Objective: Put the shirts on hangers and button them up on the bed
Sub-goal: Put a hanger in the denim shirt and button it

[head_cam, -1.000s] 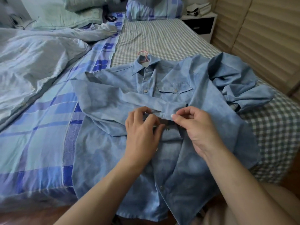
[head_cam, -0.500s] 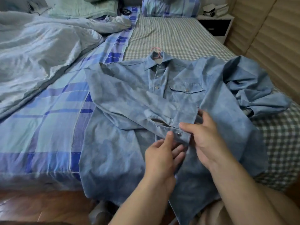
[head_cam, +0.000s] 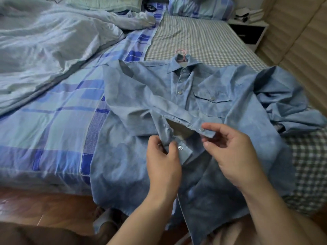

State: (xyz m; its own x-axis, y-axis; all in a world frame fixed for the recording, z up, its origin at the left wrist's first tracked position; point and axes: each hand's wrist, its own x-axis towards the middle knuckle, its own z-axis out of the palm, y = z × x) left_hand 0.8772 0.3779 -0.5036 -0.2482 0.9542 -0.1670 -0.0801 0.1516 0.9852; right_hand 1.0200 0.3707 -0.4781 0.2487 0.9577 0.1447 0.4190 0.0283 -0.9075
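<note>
Light blue snap-button denim shirt (head_cam: 134, 156) lies front-up at the near edge of the bed (head_cam: 53, 110), hem overhanging, pink hanger hook (head_cam: 182, 54) at its collar. My left hand (head_cam: 164, 161) pinches one half of the open sleeve cuff; my right hand (head_cam: 230, 149) pinches the other half, the halves apart

Your faded blue denim shirt (head_cam: 134, 110) shows mottled lighter patches and silver snap buttons (head_cam: 180, 147). The thin hanger hook (head_cam: 182, 54) at its collar is pink. Under it you have a blue and pale turquoise plaid cover (head_cam: 58, 110), beside a grey and white gingham sheet (head_cam: 200, 41). The crumpled duvet (head_cam: 44, 43) is pale blue-grey. The wooden floor (head_cam: 44, 207) is reddish brown.
</note>
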